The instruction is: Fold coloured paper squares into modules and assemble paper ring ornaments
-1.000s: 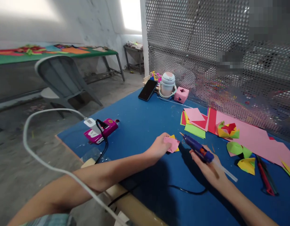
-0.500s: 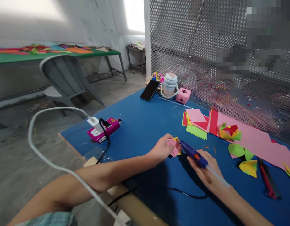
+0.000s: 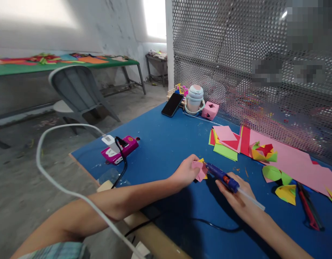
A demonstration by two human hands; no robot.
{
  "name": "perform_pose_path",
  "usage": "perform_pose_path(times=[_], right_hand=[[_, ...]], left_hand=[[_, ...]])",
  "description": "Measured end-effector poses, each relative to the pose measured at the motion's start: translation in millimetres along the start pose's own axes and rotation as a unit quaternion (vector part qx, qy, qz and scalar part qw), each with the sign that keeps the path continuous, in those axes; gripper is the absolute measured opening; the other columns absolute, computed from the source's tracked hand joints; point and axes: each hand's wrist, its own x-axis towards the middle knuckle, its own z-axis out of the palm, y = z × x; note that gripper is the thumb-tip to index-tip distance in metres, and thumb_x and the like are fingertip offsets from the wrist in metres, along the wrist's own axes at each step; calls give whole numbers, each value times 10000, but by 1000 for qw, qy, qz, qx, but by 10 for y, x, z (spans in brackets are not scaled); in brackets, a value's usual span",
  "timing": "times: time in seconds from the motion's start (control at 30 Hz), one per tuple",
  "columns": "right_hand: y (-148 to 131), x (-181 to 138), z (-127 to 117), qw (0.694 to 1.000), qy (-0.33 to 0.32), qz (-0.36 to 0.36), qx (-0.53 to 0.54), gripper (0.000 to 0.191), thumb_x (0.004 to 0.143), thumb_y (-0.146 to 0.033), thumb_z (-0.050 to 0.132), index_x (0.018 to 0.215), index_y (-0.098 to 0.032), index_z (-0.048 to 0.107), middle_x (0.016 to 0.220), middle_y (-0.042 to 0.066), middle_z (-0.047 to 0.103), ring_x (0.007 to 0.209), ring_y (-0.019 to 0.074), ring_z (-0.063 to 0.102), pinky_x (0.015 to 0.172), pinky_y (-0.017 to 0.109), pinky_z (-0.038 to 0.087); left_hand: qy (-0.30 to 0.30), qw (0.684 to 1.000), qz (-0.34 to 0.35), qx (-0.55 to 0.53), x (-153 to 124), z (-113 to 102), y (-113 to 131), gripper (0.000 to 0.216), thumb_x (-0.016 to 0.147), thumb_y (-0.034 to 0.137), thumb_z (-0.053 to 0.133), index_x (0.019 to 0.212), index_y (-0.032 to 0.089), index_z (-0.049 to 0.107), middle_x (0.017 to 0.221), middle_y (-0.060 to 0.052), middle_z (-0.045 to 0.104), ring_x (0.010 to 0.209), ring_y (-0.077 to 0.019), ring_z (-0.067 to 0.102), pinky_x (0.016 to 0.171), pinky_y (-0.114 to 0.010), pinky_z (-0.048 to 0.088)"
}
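Note:
My left hand (image 3: 186,172) pinches a small folded paper piece (image 3: 200,171), pink with yellow edges, just above the blue table (image 3: 160,144). In my right hand (image 3: 237,192) is a blue hot glue gun (image 3: 222,177), fingers wrapped round its body. Its nozzle meets or nearly meets the upper right edge of the folded paper; I cannot tell whether they touch. A clear glue stick (image 3: 251,200) sticks out of the gun's back end. The gun's trigger side is hidden by my hand.
Right of my hands lie coloured paper sheets (image 3: 284,149), a folded paper flower (image 3: 263,151), curled paper pieces (image 3: 286,193) and scissors (image 3: 308,207). A magenta power strip (image 3: 119,149) with a white cable stands left. A phone (image 3: 172,104) and pink paper box (image 3: 210,110) are at the back.
The view has shifted very slightly. Both hands, the folded paper and the glue gun keep nearly the same positions.

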Motion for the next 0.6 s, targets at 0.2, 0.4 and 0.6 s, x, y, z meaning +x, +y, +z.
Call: perform_pose_path(times=[0.2,0.4,0.6], right_hand=[[-4,-2,-24,997,-12,49,57,276,850,-410,499,654,-232,421,570,-21,502,537,150,483,491,239,367],[-32,14,-43,996,-21,63,66,289,844,-418,495,640,-228,418,550,-32,478,512,142,467,478,237,353],[-36,5,-31,998,-12,40,45,282,852,-407,496,653,-227,408,571,-29,483,539,144,467,512,235,359]], left_hand=[[-2,1000,12,7,12,-8,-21,168,675,37,457,774,169,484,630,47,492,559,-81,463,495,-165,345],[-10,1000,8,-2,14,7,2,148,692,46,451,769,170,479,602,52,521,521,-79,486,484,-165,342],[-8,1000,4,-9,10,18,4,153,688,41,460,762,172,489,609,46,560,534,-90,521,484,-169,356]])
